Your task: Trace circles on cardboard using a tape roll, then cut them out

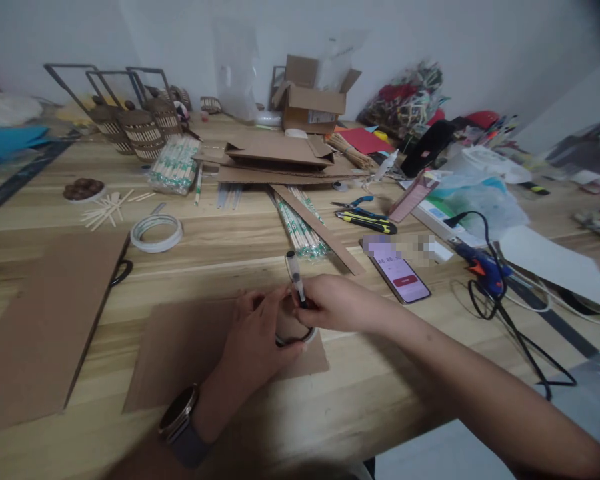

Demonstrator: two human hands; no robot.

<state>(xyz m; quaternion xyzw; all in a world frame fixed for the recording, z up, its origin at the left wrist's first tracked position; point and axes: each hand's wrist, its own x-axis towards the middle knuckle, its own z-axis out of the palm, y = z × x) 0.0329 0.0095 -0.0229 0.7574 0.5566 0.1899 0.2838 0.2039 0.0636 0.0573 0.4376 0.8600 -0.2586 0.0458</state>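
A piece of brown cardboard point(180, 347) lies flat on the wooden table, partly under my hands. On it rests a round ring, perhaps a tape roll point(309, 335), mostly covered by my fingers. My left hand point(257, 333) wraps its fingers and thumb around the ring from the left. In my right hand point(325, 303) is a pen point(294, 270), pinched between thumb and fingers and tilted, over the inside of the ring. The pen's tip is hidden by my fingers.
At the left lie a larger cardboard sheet point(50, 320) and a white tape roll point(157, 233). A phone point(397, 270), a yellow cutter point(366, 222) and a glue gun point(487, 267) with black cable are to the right. Cardboard pieces point(280, 157) and chopstick packs point(303, 227) lie ahead.
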